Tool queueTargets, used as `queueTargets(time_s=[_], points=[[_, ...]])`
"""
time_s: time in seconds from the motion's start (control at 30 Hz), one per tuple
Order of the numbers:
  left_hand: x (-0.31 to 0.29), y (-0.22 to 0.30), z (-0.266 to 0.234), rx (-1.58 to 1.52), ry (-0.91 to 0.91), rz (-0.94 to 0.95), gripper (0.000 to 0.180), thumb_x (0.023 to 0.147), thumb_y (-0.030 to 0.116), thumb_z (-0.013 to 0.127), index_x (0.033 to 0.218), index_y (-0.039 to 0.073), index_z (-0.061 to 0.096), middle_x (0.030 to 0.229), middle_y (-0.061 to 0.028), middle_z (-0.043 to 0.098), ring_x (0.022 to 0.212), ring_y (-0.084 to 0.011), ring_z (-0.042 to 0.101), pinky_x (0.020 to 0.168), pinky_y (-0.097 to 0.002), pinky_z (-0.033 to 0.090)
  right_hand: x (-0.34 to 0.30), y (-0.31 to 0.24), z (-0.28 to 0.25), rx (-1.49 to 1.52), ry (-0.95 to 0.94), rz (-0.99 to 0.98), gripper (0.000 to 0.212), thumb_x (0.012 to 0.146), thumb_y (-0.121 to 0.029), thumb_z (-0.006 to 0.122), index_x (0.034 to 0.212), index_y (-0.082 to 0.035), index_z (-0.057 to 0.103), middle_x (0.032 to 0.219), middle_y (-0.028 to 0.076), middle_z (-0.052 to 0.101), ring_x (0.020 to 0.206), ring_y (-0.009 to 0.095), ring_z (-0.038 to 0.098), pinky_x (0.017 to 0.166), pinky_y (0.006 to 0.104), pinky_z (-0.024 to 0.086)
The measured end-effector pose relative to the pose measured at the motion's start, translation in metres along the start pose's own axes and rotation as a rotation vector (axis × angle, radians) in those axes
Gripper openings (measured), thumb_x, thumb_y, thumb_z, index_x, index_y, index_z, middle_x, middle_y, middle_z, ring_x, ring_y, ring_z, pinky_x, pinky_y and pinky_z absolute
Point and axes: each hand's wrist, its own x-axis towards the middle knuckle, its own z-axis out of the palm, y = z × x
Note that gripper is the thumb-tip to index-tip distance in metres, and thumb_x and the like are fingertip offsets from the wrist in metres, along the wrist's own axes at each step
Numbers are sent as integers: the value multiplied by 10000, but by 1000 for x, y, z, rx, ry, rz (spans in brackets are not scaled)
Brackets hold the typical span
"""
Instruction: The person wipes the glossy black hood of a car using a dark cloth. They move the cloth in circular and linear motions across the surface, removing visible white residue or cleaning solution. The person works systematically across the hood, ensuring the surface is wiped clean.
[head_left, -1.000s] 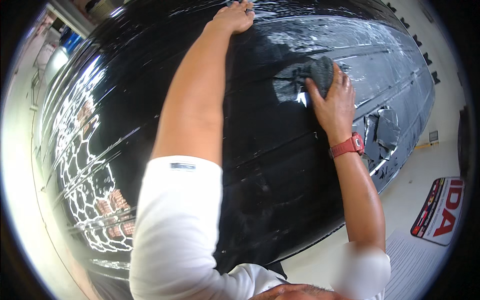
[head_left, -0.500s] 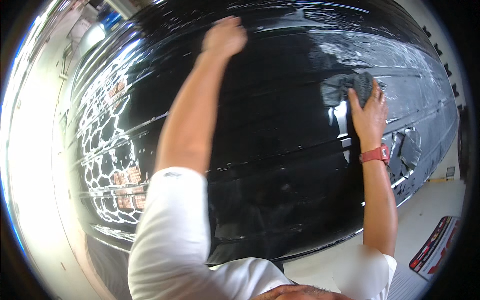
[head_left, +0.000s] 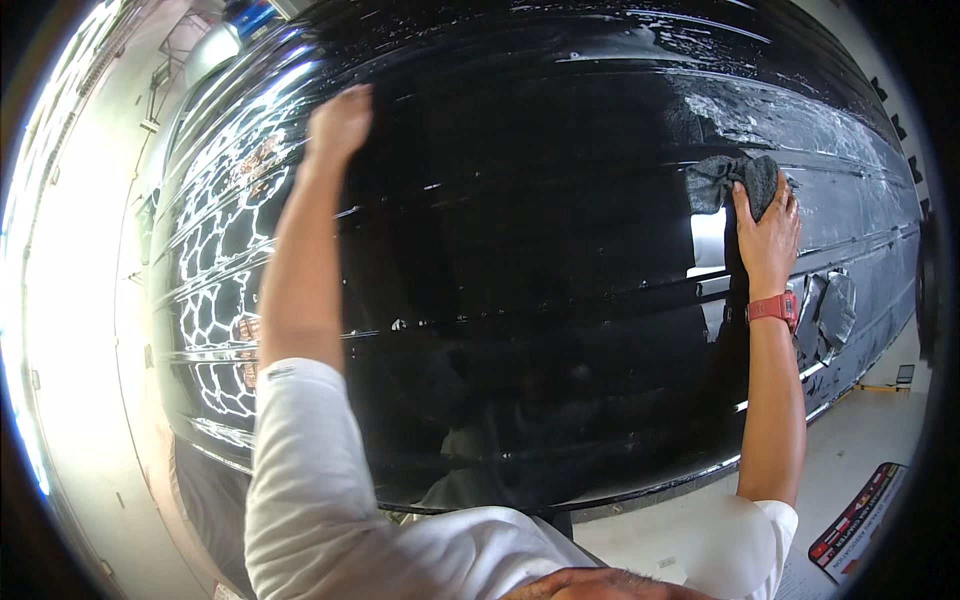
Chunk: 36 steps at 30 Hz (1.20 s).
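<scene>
A large, glossy black ribbed panel (head_left: 540, 330), like a vehicle roof, stretches in front of me. Over its far left part, my left hand (head_left: 340, 125) is closed, fingers curled; whatever it may grip is hidden. My right hand (head_left: 768, 230), with a red watch (head_left: 772, 308) on its wrist, presses a crumpled dark grey cloth (head_left: 738, 185) against the panel. This cloth lies at the border between the shiny black part and a dull grey, wet-looking area (head_left: 850, 195) on the right.
Crumpled dark film-like pieces (head_left: 830, 312) lie on the panel right of my right wrist. White hexagonal light reflections (head_left: 215, 310) cover its left side. A printed mat or board (head_left: 855, 525) is on the floor at lower right. A lamp-like fixture (head_left: 212, 52) stands beyond the far left.
My left hand has swept left across the panel and slightly nearer. My right hand and the cloth appear a little farther right, as the whole view has shifted somewhat.
</scene>
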Motion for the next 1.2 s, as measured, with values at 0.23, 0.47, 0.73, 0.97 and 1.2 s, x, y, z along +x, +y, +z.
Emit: queueTargets(time_s=[0.23, 0.47, 0.73, 0.97, 1.2], points=[[67, 221, 4, -244, -377, 127, 576, 1130, 485, 392, 1383, 98, 735, 1348, -274, 710, 1289, -459, 664, 1133, -518, 505, 7, 8, -9, -33, -11, 6, 929, 1022, -686, 608, 1640, -12, 443, 1556, 313, 556, 1434, 492, 539, 1202, 545, 432], [0, -70, -5, -473, -167, 12, 509, 1019, 14, 444, 1422, 148, 725, 1436, -91, 732, 1358, -322, 673, 1227, -447, 491, 0, -3, -2, 45, 16, 17, 860, 987, -624, 697, 1606, -58, 505, 1481, 296, 612, 1410, 449, 573, 1206, 575, 416], [142, 282, 88, -90, -214, 399, 456, 1126, 122, 414, 1530, 198, 610, 1397, -254, 700, 1169, -430, 715, 1034, -514, 562, 4, -19, -10, 70, 3, 2, 869, 992, -633, 683, 1618, -61, 492, 1526, 291, 585, 1460, 434, 536, 1233, 544, 397], [73, 145, 57, -268, -148, 670, 491, 1049, 17, 445, 1479, 97, 668, 1564, -89, 645, 1521, -294, 532, 1299, -426, 400, -3, 17, -21, 50, -32, 87, 855, 994, -636, 679, 1627, -93, 491, 1516, 291, 588, 1463, 434, 529, 1229, 561, 392], [82, 163, 57, -33, -109, 652, 626, 1015, -3, 428, 1595, 197, 555, 1641, -128, 555, 1435, -364, 602, 1179, -454, 518, -3, 1, -7, 34, 32, 40, 854, 993, -663, 669, 1639, -136, 481, 1528, 306, 577, 1491, 440, 507, 1245, 589, 365]])
